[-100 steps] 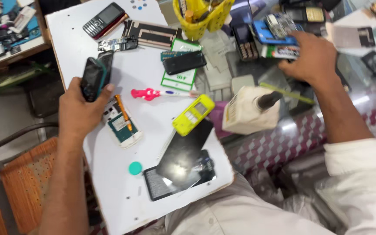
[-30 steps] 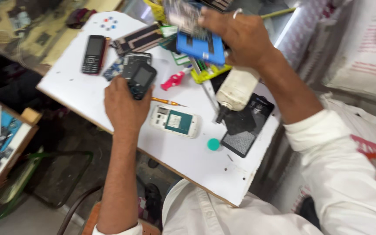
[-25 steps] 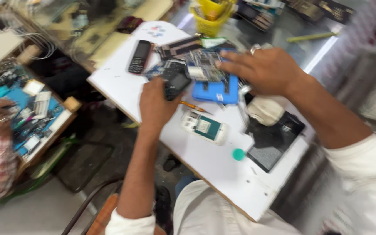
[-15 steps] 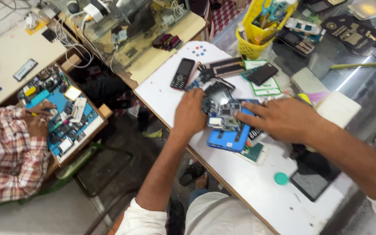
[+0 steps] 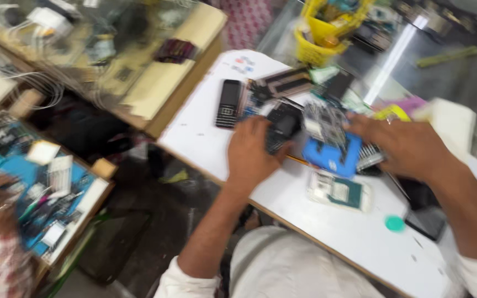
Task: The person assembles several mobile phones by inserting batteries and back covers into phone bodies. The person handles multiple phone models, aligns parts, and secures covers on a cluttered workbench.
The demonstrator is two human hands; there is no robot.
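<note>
head view: left hand grips one black phone; right hand holds one blue tray.

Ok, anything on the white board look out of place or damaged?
Nothing looks spilled. An opened phone lies with its insides showing below the blue tray. The left hand grips a dark phone. The picture is blurred.

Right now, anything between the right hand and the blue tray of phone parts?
Nothing visible. The right hand already rests on the blue rectangular tray, fingers over its far edge. The left hand holds a black phone just beside it, apart from that contact.
</note>
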